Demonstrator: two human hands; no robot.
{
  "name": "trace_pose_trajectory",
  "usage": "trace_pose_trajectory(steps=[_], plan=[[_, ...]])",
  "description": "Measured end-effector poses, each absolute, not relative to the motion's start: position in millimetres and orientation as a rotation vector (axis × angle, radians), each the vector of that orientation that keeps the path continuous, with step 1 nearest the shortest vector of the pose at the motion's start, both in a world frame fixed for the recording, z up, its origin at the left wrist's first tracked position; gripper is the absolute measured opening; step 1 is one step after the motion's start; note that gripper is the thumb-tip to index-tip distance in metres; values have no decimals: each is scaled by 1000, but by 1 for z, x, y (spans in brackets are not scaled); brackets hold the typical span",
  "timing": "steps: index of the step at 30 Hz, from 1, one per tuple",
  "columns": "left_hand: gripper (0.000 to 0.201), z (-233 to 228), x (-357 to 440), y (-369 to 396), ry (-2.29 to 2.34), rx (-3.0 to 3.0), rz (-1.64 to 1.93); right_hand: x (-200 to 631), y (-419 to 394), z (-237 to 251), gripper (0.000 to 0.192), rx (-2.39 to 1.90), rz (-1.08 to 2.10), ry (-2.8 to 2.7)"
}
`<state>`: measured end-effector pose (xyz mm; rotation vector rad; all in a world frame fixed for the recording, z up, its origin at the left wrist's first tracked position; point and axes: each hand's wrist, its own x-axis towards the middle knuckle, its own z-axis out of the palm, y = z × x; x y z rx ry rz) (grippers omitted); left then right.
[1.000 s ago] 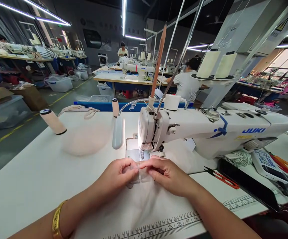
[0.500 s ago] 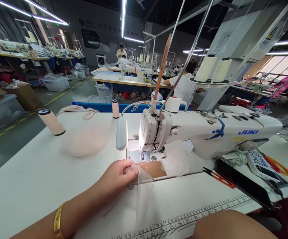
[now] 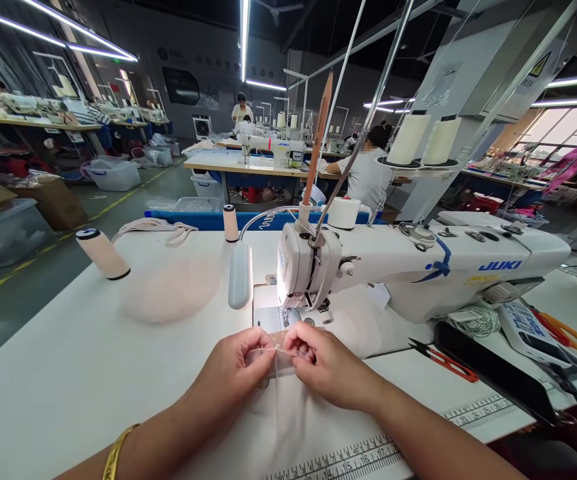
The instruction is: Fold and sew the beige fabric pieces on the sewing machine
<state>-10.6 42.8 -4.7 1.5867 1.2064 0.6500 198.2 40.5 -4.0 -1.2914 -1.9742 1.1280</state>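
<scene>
Left grip: the left hand [image 3: 236, 365] is closed in a pinch, thumb and forefinger nipping the left end of a small sheer fabric piece [image 3: 279, 363].
Right grip: the right hand [image 3: 326, 363] is likewise closed in a pinch on the right end of the same piece, fingertips curled down onto it.
Fabric piece, place: it lies between the two grips, touching both, stretched flat over the worktop [image 3: 68, 360] just below the fingertips.
Long axis: it runs left to right, from one grip to the other, crosswise to the line that leads away to the needle.
Needle and presser foot [image 3: 285, 316]: straight ahead of both grips, just beyond the fingertips, under the head of the sewing machine [image 3: 418, 267].
Nearer hand: the two sit about level; the right fingertips look slightly closer to the needle plate, though the difference is slight.
Loose cloth: more of the sheer white material [image 3: 288, 420] trails back from the grips toward the body, between the forearms.
Off to the right grip's side: red thread snips [image 3: 443, 359], well apart.
Off to the left grip's side: a thread cone [image 3: 102, 253], far forward and apart.
</scene>
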Motion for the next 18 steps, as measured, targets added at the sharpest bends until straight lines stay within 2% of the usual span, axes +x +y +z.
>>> trace_pose_trajectory(steps=[2, 5, 7, 9, 11, 18], plan=[[33, -4, -11, 44, 1206, 1591, 637, 203, 39, -6, 19, -1294, 1065, -1983], [33, -4, -10, 44, 1217, 1603, 626, 203, 36, -7, 11, -1227, 1174, -1889], [32, -4, -9, 44, 1219, 1597, 624, 199, 34, -7, 18, -1236, 1196, -1861], [31, -4, -9, 43, 1216, 1589, 627, 194, 32, -8, 21, -1295, 1090, -1874], [32, -4, -8, 42, 1214, 1592, 634, 189, 32, -10, 16, -1319, 1004, -1868], [38, -5, -10, 43, 1214, 1686, 651, 185, 32, -16, 15, -1245, 913, -1850]])
